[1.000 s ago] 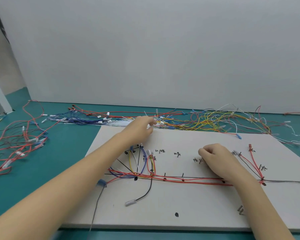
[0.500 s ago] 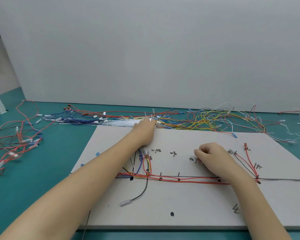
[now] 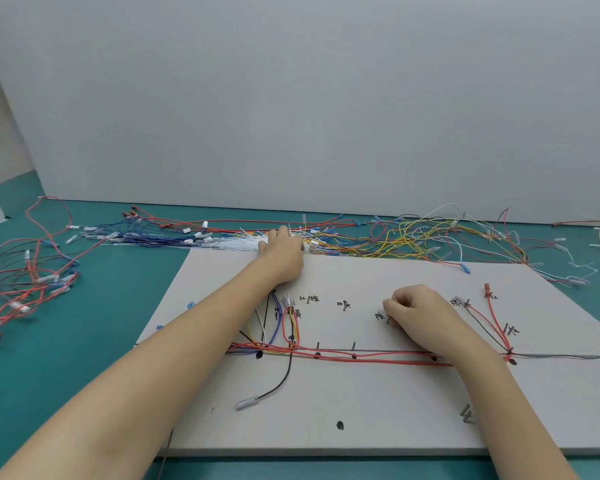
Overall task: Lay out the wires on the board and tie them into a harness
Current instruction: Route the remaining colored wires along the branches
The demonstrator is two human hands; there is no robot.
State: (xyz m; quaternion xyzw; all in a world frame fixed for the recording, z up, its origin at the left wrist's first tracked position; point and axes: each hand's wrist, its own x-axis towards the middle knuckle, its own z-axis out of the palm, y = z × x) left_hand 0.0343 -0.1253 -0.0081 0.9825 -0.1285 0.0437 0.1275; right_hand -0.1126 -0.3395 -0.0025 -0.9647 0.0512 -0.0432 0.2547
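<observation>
A pale grey board [image 3: 395, 410] lies on the teal table. Red wires [image 3: 378, 356] run along its marked horizontal line, with blue, yellow and black branches [image 3: 274, 317] rising at the left and red and black branches [image 3: 489, 323] at the right. A black wire with a clear end [image 3: 257, 398] hangs loose below the line. My left hand [image 3: 284, 252] reaches past the board's far edge into a bunch of white cable ties [image 3: 236, 243]; its fingertips are hidden there. My right hand [image 3: 416, 310] rests on the board in a loose fist, and nothing shows in it.
Loose yellow, red and white wires [image 3: 430, 240] are heaped behind the board. Blue wires with white connectors [image 3: 153, 237] lie at the back left, and a red and black tangle [image 3: 25, 282] spreads at the far left. A grey wall stands close behind.
My left hand has moved forward from the board's far edge into the white cable ties. My right hand has stayed in place.
</observation>
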